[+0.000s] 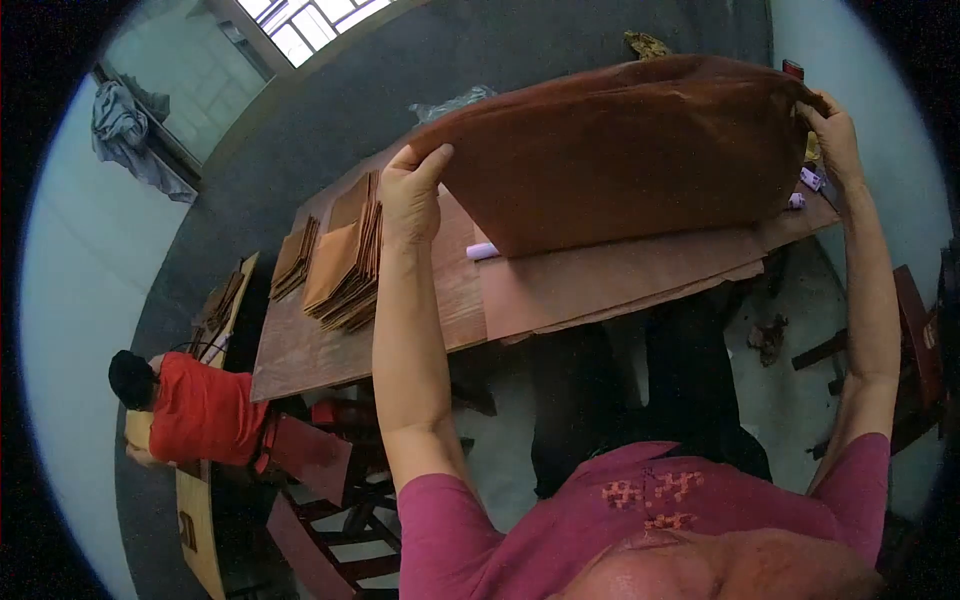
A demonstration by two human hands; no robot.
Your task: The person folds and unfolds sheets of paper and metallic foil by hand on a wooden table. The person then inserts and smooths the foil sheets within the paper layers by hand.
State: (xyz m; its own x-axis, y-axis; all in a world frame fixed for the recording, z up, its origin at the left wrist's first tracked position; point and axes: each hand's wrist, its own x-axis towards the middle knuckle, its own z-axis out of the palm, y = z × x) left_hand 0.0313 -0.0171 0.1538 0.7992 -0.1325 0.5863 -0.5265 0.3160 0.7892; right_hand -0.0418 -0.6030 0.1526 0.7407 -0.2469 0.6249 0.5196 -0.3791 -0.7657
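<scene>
A large, dark brown sheet (620, 160), maybe paper or thin leather, hangs raised over the table between my two hands. Its top edge looks folded or curled over. My left hand (413, 195) is closed on the left upper corner, thumb on the near side. At the right upper corner, the fingers of my right hand (832, 132) pinch the sheet's crumpled edge. Under its lower edge lie flat brown sheets (620, 275) on the table. A pale purple roll (482, 251) pokes out by the sheet's lower left corner.
Stacks of folded brown pieces (340, 265) stand on the table (290, 345) to the left. Purple rolls (811, 179) lie at the right end, and clear plastic (452, 104) lies behind. A person in red (208, 408) sits at another bench, near wooden chairs (310, 460).
</scene>
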